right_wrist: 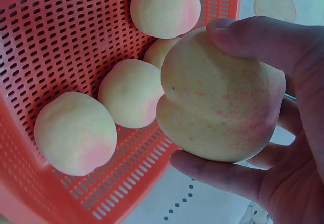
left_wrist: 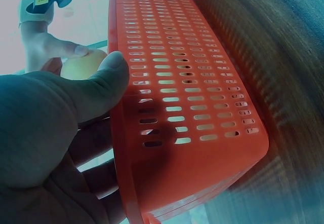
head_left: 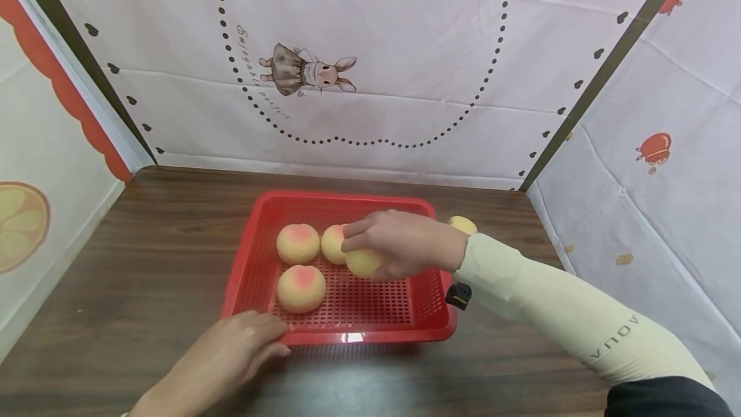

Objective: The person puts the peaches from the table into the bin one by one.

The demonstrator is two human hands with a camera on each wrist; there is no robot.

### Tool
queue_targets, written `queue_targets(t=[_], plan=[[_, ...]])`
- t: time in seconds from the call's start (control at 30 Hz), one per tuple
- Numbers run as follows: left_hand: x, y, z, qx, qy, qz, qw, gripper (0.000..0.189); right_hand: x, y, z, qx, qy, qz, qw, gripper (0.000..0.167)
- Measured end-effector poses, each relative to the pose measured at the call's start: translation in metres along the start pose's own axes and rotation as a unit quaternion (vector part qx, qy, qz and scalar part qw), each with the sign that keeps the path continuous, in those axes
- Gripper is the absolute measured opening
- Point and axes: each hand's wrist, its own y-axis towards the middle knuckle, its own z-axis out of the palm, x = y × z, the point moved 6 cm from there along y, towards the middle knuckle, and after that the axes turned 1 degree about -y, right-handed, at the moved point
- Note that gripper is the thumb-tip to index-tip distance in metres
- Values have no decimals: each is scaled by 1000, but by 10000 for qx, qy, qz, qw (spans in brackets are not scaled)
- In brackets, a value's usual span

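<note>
My right hand (head_left: 399,243) holds a yellow peach (right_wrist: 217,95) with a pink blush, thumb on one side and fingers on the other. In the head view it is over the red plastic basket (head_left: 370,338). Inside the basket sit several peaches, among them one at the front left (head_left: 301,289), one behind it (head_left: 298,244) and one (head_left: 332,244) partly covered by my right hand. At the basket's near left corner, my left hand (head_left: 234,343) grips the rim. The left wrist view shows its thumb (left_wrist: 112,69) against the perforated outer wall and the fingers over the rim's other side.
Another peach (head_left: 463,224) shows beyond my right wrist, right of the basket, partly hidden by the forearm. The basket stands on a dark wooden table (head_left: 156,262). Printed white sheets (head_left: 393,37) close off the back and sides.
</note>
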Motion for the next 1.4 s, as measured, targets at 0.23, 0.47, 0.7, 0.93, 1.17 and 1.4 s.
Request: queue_targets(t=[0.23, 0.47, 0.7, 0.93, 1.17, 1.4], plan=[[-4, 1, -3, -388, 91, 295, 9988, 19, -1, 10, 10, 69, -151, -67, 9998, 52], [-2, 2, 0, -166, -110, 129, 9997, 23, 2, 16, 27, 324, -5, 8, 9995, 55], [-1, 3, -1, 50, -131, -43, 9999, 26, 4, 19, 44, 516, -198, 58, 9985, 53], [-2, 3, -1, -134, -82, 101, 9998, 19, 4, 27, 56, 764, 122, -189, 9968, 48], [-1, -2, 0, -278, 57, 116, 9995, 21, 8, 37, 65, 907, 43, -277, 9955, 48], [3, -1, 3, 69, -44, -245, 9997, 27, 8, 44, 73, 1028, 357, -264, 9937, 49]])
